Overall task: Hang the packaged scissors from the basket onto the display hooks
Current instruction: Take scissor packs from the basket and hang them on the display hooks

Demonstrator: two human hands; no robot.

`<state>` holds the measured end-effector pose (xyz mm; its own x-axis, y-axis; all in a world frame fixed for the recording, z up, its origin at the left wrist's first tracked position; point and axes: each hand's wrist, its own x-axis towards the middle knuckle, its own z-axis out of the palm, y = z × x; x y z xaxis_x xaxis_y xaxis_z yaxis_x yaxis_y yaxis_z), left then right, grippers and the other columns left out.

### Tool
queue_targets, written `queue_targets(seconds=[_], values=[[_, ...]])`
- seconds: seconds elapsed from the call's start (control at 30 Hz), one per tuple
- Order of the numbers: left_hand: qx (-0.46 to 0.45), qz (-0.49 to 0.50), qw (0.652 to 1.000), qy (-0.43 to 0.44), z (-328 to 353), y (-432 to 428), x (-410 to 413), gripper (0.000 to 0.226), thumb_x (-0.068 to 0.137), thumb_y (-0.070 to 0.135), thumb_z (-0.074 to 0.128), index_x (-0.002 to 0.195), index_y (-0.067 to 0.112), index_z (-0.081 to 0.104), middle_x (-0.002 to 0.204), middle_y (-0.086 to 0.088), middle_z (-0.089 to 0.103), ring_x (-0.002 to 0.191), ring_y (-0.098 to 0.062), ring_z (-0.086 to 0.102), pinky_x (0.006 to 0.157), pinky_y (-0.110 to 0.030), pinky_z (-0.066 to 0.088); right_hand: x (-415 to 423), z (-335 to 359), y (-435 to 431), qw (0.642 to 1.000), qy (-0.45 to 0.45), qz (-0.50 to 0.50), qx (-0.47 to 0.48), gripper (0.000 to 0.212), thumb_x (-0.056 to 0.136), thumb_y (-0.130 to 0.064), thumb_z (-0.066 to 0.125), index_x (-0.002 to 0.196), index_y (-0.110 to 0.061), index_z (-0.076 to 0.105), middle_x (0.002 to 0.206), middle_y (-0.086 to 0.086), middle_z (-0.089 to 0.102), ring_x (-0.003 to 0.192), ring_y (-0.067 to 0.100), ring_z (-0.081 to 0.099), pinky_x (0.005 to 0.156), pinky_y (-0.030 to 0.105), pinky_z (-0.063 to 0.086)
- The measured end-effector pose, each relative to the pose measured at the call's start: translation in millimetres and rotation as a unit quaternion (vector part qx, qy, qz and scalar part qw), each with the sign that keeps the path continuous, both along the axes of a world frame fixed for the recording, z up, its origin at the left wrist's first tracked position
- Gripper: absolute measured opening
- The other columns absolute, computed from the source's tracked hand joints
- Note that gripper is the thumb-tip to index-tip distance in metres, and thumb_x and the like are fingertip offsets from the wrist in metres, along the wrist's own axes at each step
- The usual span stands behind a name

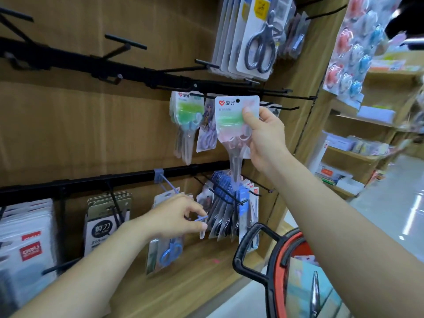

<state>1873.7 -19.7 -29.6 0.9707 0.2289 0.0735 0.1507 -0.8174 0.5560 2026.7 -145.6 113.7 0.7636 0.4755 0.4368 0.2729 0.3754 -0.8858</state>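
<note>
Bright, even overhead shop light; floor glare at right, soft motion blur, wide-angle bowing at edges.

At centre frame, the white card pack of pink-handled scissors carries a red heart logo, dark lettering and a green band. The wood-grain tan display board fills the left, crossed by matte black metal hook rails. At upper centre hang large grey-handled scissors on a white and yellow card. At lower left, white packs with red labels. At lower right, the red plastic basket with black handle.
</note>
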Motion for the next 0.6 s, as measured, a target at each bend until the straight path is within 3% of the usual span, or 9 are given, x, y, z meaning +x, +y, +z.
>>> queue_targets(seconds=[0.1,0.2,0.27,0.37,0.43,0.6], values=[[-0.035,0.008,0.999,-0.026,-5,2,0,0.034,0.077,0.068,0.069,0.102,0.047,0.077,0.115,0.005,0.075,0.106,-0.019,0.067,0.102,-0.04,0.051,-2,2,3,1.0,0.009,0.004,0.011,0.02,0.104,-0.018,0.06,0.119,-0.006,0.068,0.113,0.009,0.077,0.1,0.024,0.076,0.079,0.037,0.062],[-0.075,0.019,0.996,-0.043,-13,8,3,0.019,0.071,0.071,0.066,0.083,0.057,0.073,0.109,-0.01,0.076,0.11,-0.016,0.068,0.102,-0.012,0.034,-5,3,7,1.0,0.025,0.006,0.012,0.015,0.104,-0.018,0.059,0.113,-0.011,0.069,0.111,0.007,0.078,0.1,0.023,0.076,0.091,0.046,0.062],[-0.085,0.028,0.995,-0.049,-14,8,4,0.026,0.069,0.073,0.066,0.085,0.054,0.074,0.112,-0.01,0.075,0.109,-0.004,0.06,0.095,-0.007,0.026,-6,3,10,0.999,0.031,0.003,0.012,0.014,0.104,-0.017,0.059,0.112,-0.013,0.069,0.111,0.005,0.078,0.102,0.022,0.076,0.095,0.051,0.06],[-0.096,0.031,0.993,-0.056,-16,9,4,0.043,0.061,0.08,0.057,0.088,0.051,0.075,0.112,-0.012,0.075,0.105,-0.005,0.056,0.088,-0.013,0.028,-9,4,12,0.999,0.038,-0.007,0.007,0.01,0.104,-0.017,0.061,0.106,-0.016,0.071,0.106,0.003,0.079,0.1,0.022,0.076,0.097,0.055,0.057],[-0.1,0.027,0.993,-0.061,-16,9,5,0.044,0.061,0.078,0.057,0.089,0.049,0.075,0.113,-0.015,0.074,0.101,-0.004,0.053,0.085,-0.004,0.024,-12,3,14,0.999,0.044,-0.007,0.001,0.009,0.103,-0.017,0.061,0.102,-0.018,0.07,0.103,0.002,0.079,0.101,0.023,0.076,0.096,0.055,0.058],[-0.091,0.023,0.994,-0.057,-17,10,4,0.035,0.065,0.077,0.059,0.087,0.054,0.074,0.113,-0.019,0.073,0.097,-0.007,0.049,0.084,-0.003,0.026,-14,0,22,0.998,0.052,-0.017,-0.033,0.011,0.103,-0.02,0.062,0.096,-0.015,0.068,0.107,0.008,0.076,0.107,0.03,0.073,0.095,0.05,0.059]])
